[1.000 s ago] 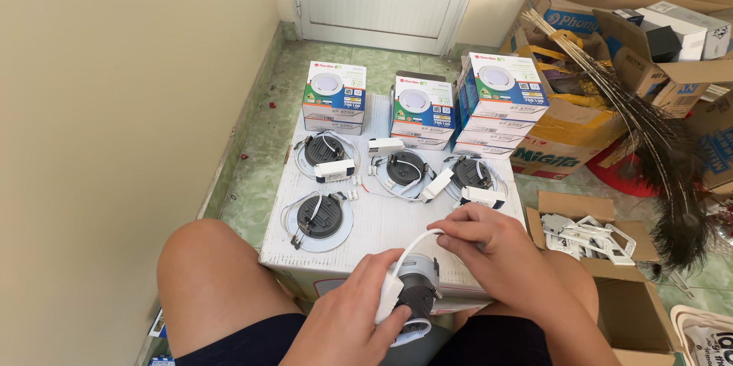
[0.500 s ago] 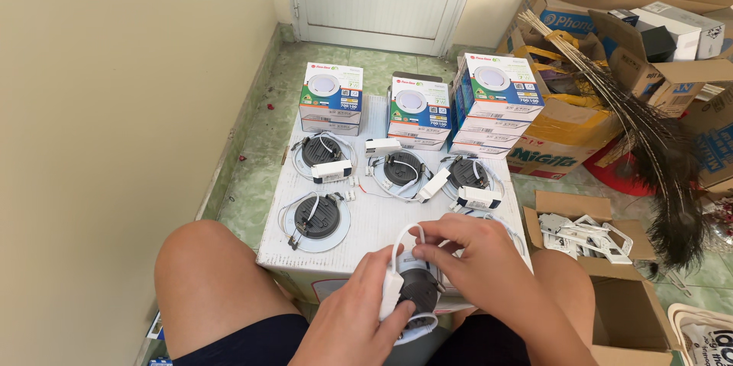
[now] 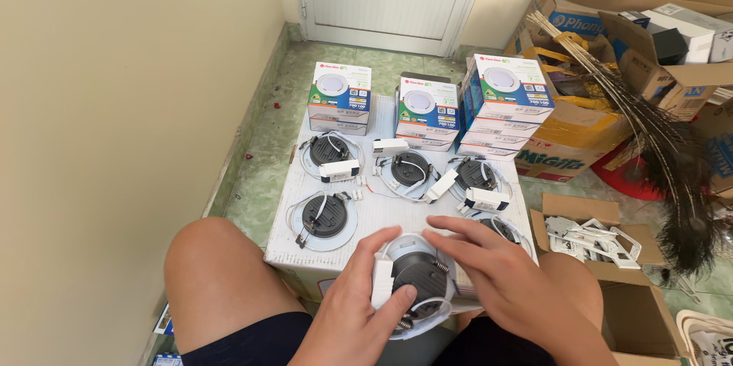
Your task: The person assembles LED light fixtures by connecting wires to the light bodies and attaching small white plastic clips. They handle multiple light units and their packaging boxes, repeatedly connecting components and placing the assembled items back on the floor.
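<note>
My left hand grips a round recessed ceiling lamp from the left, turned back side up, dark heat sink showing, with its white driver box under my fingers. My right hand lies over the lamp's right edge, fingers spread flat across its white cable. The lamp hovers at the near edge of a white board. Both my bare knees frame the board's near side.
Several more lamps with drivers lie face down on the board, one left of my hands. Stacks of lamp boxes stand along the far edge. Open cardboard boxes, a feather duster and a box of white clips crowd the right.
My right hand has lowered the white cable loop it held up and now lies flat on the lamp. The lamp has stayed in my left hand, turned slightly.
</note>
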